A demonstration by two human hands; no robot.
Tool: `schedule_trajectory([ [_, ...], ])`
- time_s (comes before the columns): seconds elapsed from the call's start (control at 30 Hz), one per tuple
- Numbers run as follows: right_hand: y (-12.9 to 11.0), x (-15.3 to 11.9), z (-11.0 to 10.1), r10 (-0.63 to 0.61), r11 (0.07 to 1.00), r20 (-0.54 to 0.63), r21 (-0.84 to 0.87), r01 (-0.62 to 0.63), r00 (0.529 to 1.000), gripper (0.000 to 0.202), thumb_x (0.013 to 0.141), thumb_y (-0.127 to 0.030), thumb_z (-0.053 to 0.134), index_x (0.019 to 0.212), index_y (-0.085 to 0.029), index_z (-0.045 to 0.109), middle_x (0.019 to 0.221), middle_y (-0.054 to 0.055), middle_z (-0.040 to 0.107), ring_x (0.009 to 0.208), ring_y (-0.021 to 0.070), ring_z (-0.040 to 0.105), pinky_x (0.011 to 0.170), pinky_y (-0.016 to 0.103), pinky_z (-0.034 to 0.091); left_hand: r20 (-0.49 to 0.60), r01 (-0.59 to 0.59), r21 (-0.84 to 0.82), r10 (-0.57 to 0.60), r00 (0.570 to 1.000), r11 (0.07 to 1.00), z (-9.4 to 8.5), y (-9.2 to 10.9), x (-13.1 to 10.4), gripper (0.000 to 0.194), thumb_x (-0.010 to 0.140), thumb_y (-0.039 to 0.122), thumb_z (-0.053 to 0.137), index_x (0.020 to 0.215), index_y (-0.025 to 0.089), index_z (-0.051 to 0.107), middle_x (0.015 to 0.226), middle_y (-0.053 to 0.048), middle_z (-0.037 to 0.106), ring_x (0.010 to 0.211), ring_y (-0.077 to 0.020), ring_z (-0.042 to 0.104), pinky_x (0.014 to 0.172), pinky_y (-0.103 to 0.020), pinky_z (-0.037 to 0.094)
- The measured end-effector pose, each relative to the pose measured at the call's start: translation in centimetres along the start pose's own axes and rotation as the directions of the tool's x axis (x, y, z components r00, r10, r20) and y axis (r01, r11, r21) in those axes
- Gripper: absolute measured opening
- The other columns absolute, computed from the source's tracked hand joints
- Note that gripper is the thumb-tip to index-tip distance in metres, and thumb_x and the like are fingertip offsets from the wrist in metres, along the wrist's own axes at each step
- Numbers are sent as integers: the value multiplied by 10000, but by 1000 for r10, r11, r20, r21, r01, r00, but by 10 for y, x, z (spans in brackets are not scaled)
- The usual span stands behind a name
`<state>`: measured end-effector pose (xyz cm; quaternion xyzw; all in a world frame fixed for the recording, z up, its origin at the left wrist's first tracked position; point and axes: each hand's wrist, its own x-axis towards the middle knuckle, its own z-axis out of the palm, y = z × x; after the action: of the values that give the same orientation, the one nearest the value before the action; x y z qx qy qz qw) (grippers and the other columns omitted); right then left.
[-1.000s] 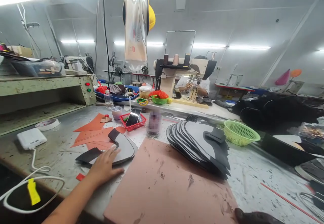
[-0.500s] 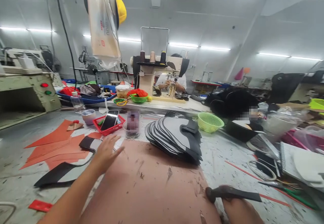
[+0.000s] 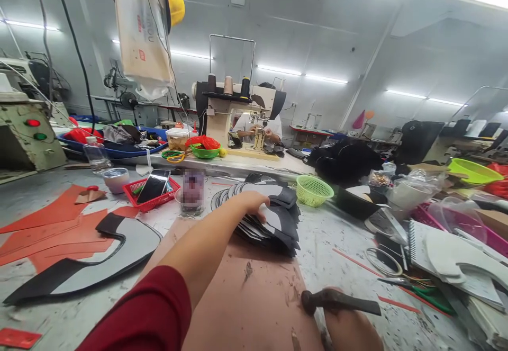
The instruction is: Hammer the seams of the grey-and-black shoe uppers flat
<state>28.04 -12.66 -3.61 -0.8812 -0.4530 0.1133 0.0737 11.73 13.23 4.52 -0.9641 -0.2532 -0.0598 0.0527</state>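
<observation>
My left hand reaches over the stack of curved grey-and-black shoe upper pieces, its fingers closed at the edge of a top piece; the fingertips are partly hidden. My right hand is wrapped round a hammer, low at the right edge of the pinkish-brown work mat. The hammer's round face points left. One separate curved grey-and-black piece lies flat left of the mat, partly over orange-red sheets.
Behind the mat stand a red basket with a phone, a clear cup and a green basket. Scissors, a cable coil and a notebook lie right. Across the bench a person works at a sewing machine.
My left hand has moved from beside the single piece, fingers spread, rightward onto the stack and closed there. My right hand still holds the hammer. The view has shifted right.
</observation>
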Motion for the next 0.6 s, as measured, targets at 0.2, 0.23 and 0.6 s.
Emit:
schedule_trajectory([
  [0.2, 2, -3, 7, -33, 999, -115, -38, 29, 993, 332, 870, -274, 305, 970, -267, 622, 770, 76, 707, 698, 274, 665, 559, 305, 434, -88, -41, 58, 46, 995, 998, -17, 17, -20, 227, 904, 195, 482, 1104, 143, 575, 952, -69, 653, 825, -175, 622, 701, -308, 502],
  [0.23, 4, -3, 9, -48, 998, -126, -47, 42, 991, 335, 870, -264, 299, 962, -267, 621, 759, 71, 704, 690, 271, 662, 554, 304, 429, -117, -43, 65, 50, 992, 997, -21, 25, -31, 285, 908, 142, 435, 1173, 154, 540, 1025, -92, 643, 877, -186, 616, 723, -312, 495],
  [0.6, 11, -20, -16, -390, 920, -125, -34, 389, 912, 271, 811, -111, 363, 757, -218, 606, 825, 25, 640, 717, 160, 592, 598, 237, 360, -103, -308, 176, 328, 939, 935, 29, 159, -227, 354, 780, 270, 567, 1117, 163, 551, 898, -104, 671, 613, -204, 568, 412, -289, 348],
])
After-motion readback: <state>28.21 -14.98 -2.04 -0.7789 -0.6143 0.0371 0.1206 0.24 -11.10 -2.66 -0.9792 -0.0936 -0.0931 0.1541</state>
